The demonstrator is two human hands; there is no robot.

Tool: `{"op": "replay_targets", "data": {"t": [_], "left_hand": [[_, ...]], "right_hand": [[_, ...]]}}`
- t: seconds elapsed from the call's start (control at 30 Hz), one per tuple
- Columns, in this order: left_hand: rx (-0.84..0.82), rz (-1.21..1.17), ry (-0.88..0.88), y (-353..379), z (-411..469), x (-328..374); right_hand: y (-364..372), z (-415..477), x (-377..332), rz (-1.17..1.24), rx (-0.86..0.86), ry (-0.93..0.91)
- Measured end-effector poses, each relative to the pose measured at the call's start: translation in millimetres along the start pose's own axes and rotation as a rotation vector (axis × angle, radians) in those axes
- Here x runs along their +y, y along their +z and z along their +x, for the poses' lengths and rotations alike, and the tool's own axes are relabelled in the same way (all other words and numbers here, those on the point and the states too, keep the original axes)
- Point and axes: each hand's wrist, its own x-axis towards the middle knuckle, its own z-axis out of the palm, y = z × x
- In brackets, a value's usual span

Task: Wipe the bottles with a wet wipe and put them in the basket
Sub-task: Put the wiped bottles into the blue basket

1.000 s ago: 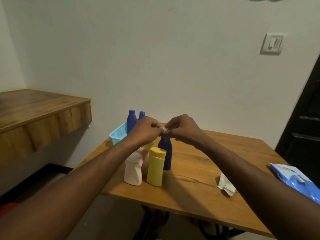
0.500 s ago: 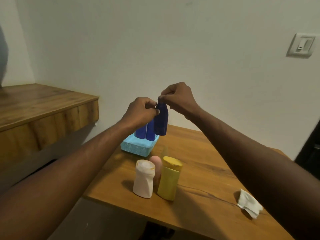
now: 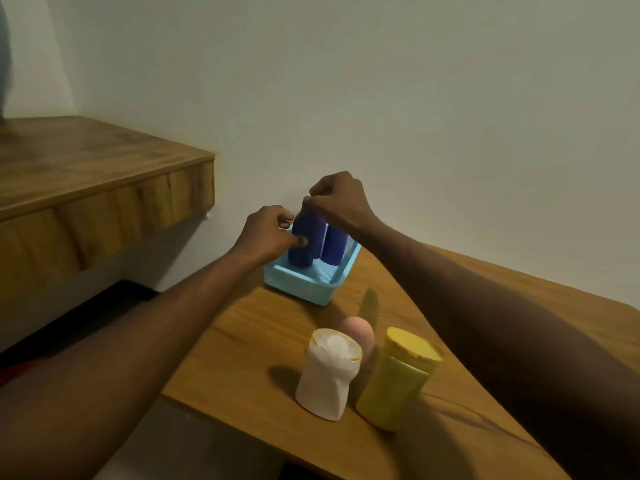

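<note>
Both your hands are clamped on one blue bottle (image 3: 307, 239). Your left hand (image 3: 272, 233) wraps the body and your right hand (image 3: 337, 202) pinches the top. The bottle is upright inside the basket (image 3: 304, 289), at its left side, just beside a second blue bottle (image 3: 334, 245) standing in there. Can't tell if the base is on the basket floor yet.

Handling, my read:
- It looks like light, stiff plastic with smooth sides, and it's probably slick if damp from wiping. The body wrap carries it and the top pinch only steers, so don't let go of the body first.
- It's tall and narrow, so it tips easily. Seat it flat, and mind the neighbour.
- The basket looks light and could slide toward the wall if pushed.

Three are left on the surface (image 3: 242, 341), huddled near the front edge:
- white bottle (image 3: 329, 372): the waist looks caved in, so the walls are soft. Grip it low or at the shoulder, not the waist.
- pink bottle (image 3: 358, 332): mostly hidden behind the other two.
- yellow bottle (image 3: 398, 375): take it round the mid-body.

No wipe in view.
</note>
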Motion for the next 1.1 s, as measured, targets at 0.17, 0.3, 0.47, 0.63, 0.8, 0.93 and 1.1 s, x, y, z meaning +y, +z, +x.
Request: {"op": "replay_targets", "data": {"t": [0.17, 0.3, 0.47, 0.63, 0.8, 0.93, 1.1], "left_hand": [[-0.007, 0.018, -0.003, 6.5, 13.4, -21.6], [-0.022, 0.053, 0.027, 9.1, 19.3, -23.6], [-0.023, 0.061, 0.022, 12.2, 21.5, -24.4], [-0.016, 0.068, 0.003, 11.2, 19.3, -19.4], [0.010, 0.046, 0.049, 4.2, 6.9, -2.0], [-0.005, -0.003, 0.105, 2.5, -12.8, 19.2], [-0.140, 0.025, 0.166, 4.1, -49.2, 56.2]], "right_hand": [[19.1, 6.6, 10.7, 0.009, 0.010, -0.013], [21.8, 11.4, 12.5, 0.020, 0.006, -0.013], [21.5, 13.7, 15.1, 0.015, -0.006, -0.013], [17.0, 12.6, 18.5, -0.016, -0.009, -0.011], [-3.2, 7.5, 15.2, 0.004, 0.007, -0.001], [-37.7, -20.4, 3.6, 0.029, -0.099, -0.013], [-80.0, -67.8, -7.2, -0.027, -0.387, 0.124]]}}
